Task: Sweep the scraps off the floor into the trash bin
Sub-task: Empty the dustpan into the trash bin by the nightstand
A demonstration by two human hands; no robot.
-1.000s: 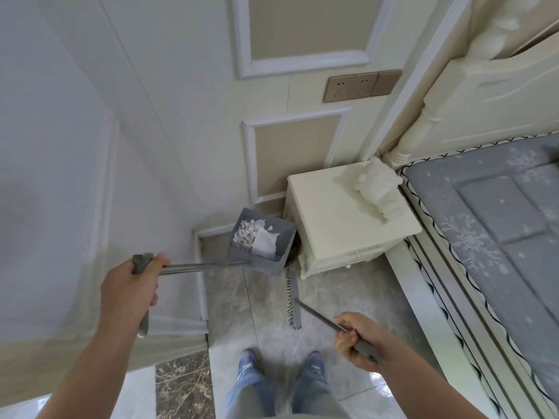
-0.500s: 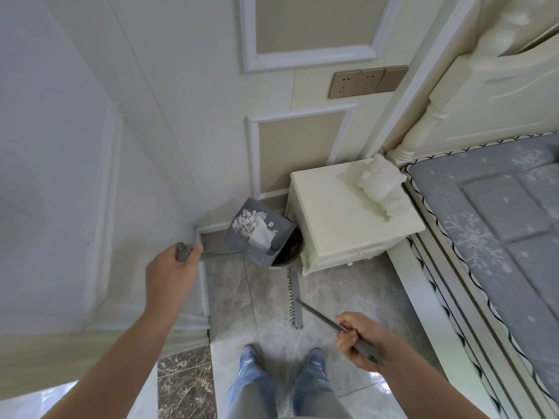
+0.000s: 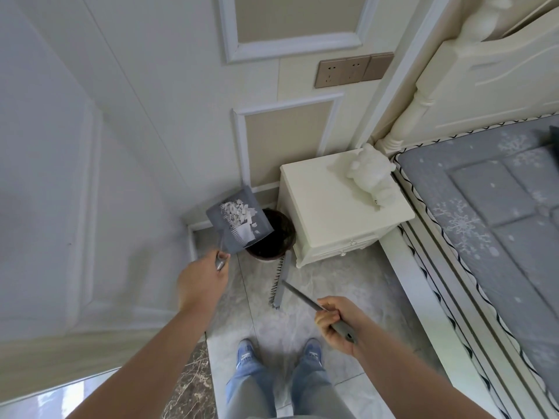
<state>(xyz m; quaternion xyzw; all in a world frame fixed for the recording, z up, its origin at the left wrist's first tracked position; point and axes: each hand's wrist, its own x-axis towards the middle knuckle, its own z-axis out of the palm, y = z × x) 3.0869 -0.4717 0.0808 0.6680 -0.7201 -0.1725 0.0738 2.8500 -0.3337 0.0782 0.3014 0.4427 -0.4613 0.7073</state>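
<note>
Fingers of my left hand (image 3: 202,281) curl round the metal handle of the grey dustpan (image 3: 239,222); I see mostly the back of that hand, so how each finger lies on the far side I cannot tell. I hold the dustpan raised and tilted over the left rim of the dark trash bin (image 3: 282,237), partly covering the bin's mouth. White scraps (image 3: 239,213) lie heaped inside the pan, with a larger white piece just below them.

My right hand (image 3: 335,323) grips the broom handle, fingers wrapped round it, and the handle's grey end sticks out below my fist. I keep the broom (image 3: 280,281) low, its head on the pale tiled floor (image 3: 338,285) just in front of the bin, bristles facing left.

To the right of the bin, just beside it, I see a cream nightstand (image 3: 329,210) with a white plush toy (image 3: 373,178) on top. A grey quilted bed (image 3: 499,207) runs along the right side. My blue shoes (image 3: 246,355) stand on the tiles between my arms.
</note>
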